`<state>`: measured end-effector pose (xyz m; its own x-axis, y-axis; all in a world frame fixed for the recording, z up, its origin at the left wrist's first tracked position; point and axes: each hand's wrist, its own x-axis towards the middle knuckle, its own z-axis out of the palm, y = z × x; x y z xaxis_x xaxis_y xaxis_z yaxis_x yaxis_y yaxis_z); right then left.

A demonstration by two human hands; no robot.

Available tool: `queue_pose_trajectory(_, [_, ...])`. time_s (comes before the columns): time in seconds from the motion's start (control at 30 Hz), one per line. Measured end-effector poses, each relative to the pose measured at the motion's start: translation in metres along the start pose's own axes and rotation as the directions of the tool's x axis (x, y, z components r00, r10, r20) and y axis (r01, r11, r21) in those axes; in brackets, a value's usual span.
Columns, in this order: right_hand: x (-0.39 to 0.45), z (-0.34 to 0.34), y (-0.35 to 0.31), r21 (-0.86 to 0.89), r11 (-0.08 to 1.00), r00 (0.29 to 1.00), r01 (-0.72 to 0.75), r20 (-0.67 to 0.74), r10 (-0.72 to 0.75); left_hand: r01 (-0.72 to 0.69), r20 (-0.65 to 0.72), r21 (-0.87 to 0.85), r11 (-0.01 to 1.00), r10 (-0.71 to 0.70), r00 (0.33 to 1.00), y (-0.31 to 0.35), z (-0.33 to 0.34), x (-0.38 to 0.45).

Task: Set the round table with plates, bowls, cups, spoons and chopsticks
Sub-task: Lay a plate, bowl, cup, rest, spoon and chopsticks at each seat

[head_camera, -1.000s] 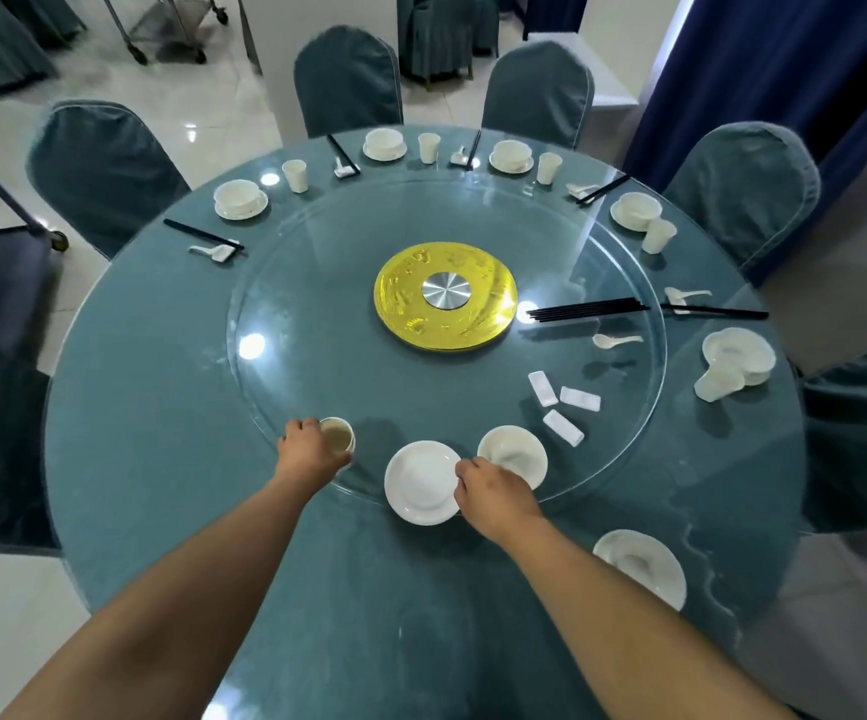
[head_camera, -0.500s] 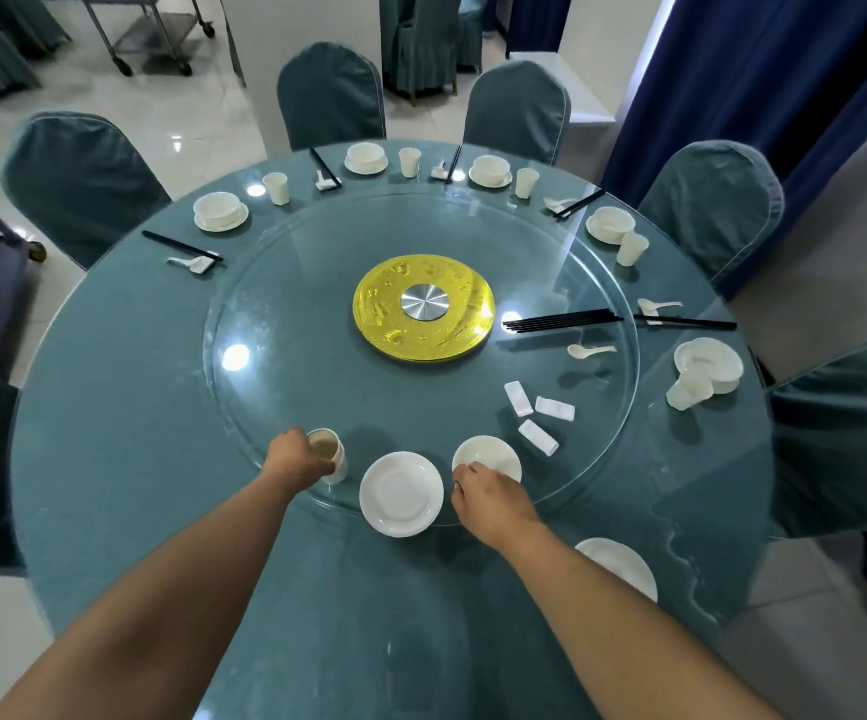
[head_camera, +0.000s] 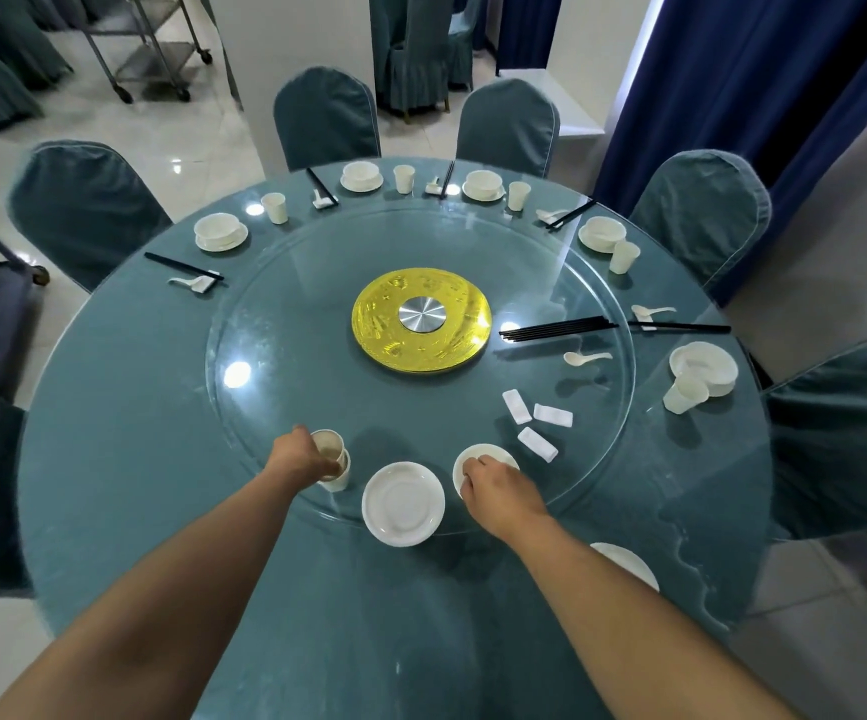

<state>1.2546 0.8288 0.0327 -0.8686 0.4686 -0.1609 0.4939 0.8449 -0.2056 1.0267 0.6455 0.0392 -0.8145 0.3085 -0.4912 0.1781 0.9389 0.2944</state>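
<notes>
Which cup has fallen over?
The cup on the right, lying on its side against the plate. All the other cups stand upright.

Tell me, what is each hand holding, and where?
Left hand grips the white cup stack by its side; right hand pinches the white bowl at its near rim.

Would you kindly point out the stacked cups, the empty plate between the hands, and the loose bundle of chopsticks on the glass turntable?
stacked cups [head_camera: 336, 462]: head view, on the side wall.
empty plate [head_camera: 403, 504]: head view, on its centre.
bundle of chopsticks [head_camera: 558, 328]: head view, on the middle.
</notes>
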Motion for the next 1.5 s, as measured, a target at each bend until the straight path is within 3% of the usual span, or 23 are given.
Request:
queue_pose_trajectory(0.43, [-0.006, -0.013, -0.012, 0.001, 0.998, 0.996, 0.067, -0.062, -0.067, -0.143, -0.134, 0.094, 0.985, 0.155, 0.979, 0.026, -0.022, -0.056])
queue_pose_trajectory(0.73, [-0.059, -0.002, 0.048, 0.025, 0.994, 0.995, -0.104, -0.013, 0.104, -0.368, 0.030, 0.177, 0.913, 0.369, 0.929, 0.089, 0.080, -0.108])
queue_pose_trajectory(0.97, [-0.115, 0.022, 0.098, 0.031, 0.962, 0.963, -0.270, 0.021, 0.269, -0.479, 0.200, 0.147, 0.866, 0.448, 0.871, 0.106, 0.156, -0.135])
queue_pose_trajectory(1.23, [-0.152, 0.041, 0.118, 0.001, 0.949, 0.943, -0.315, 0.113, 0.313, -0.516, 0.280, 0.135, 0.846, 0.467, 0.839, 0.110, 0.210, -0.149])
queue_pose_trajectory(1.5, [-0.164, 0.055, 0.128, 0.045, 0.940, 0.937, -0.340, 0.101, 0.334, -0.517, 0.304, 0.128, 0.846, 0.463, 0.833, 0.117, 0.235, -0.155])
